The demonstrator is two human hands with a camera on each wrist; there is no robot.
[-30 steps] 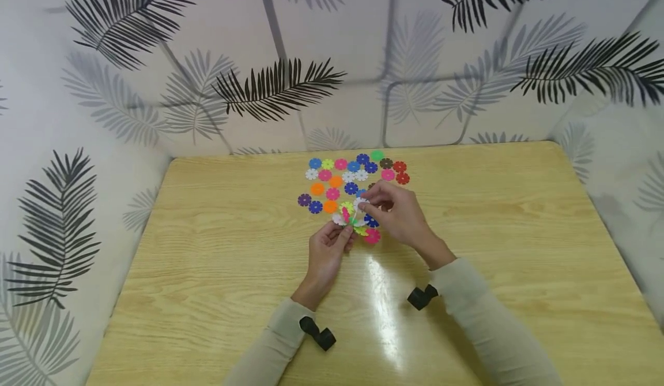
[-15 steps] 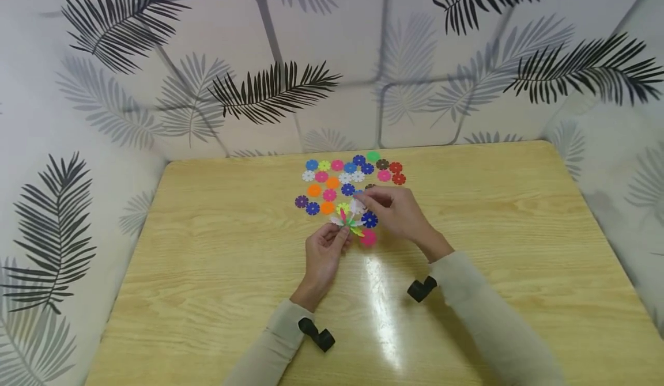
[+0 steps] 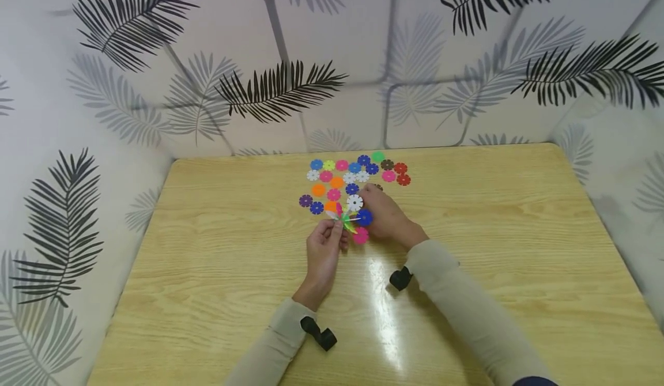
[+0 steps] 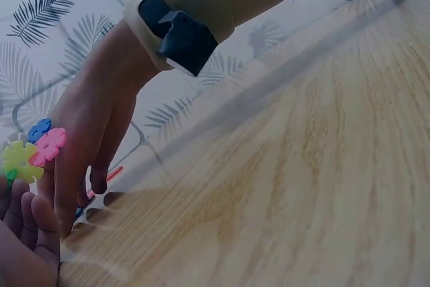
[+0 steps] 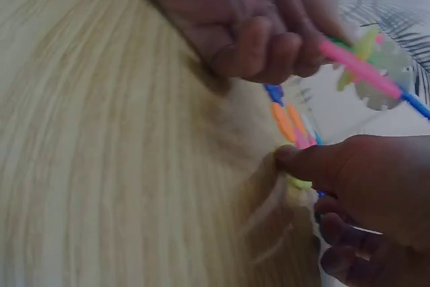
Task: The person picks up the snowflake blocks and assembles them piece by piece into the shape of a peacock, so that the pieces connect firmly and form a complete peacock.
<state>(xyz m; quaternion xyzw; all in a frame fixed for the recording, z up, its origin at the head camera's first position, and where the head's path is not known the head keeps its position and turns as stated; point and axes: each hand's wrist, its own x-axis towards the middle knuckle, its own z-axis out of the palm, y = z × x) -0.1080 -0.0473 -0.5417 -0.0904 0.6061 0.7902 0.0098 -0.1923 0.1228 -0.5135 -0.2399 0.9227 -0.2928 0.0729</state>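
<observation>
In the head view, my left hand [image 3: 323, 253] pinches a cluster of joined notched plastic discs above the table. Its green disc [image 3: 344, 219] is at the middle, with pink, yellow-green, white and blue discs around it. In the left wrist view, the cluster's yellow-green disc [image 4: 21, 161], pink disc [image 4: 52, 144] and blue disc [image 4: 40, 130] rise above my left fingers. My right hand [image 3: 386, 213] is low at the right side of the loose discs, fingers pointing down. In the right wrist view, its thumb lies by a yellow disc [image 5: 301, 183]; blur hides whether it is pinched.
Several loose discs lie flat behind the hands, among them an orange disc [image 3: 318, 190], a purple disc [image 3: 305, 200] and a red disc [image 3: 403, 180]. The wooden table [image 3: 207, 271] meets a leaf-patterned wall [image 3: 353, 109] at the back.
My right hand has moved away from the cluster and down toward the table, its fingertips now out of sight in the head view. My left hand still holds the cluster, shifted slightly left.
</observation>
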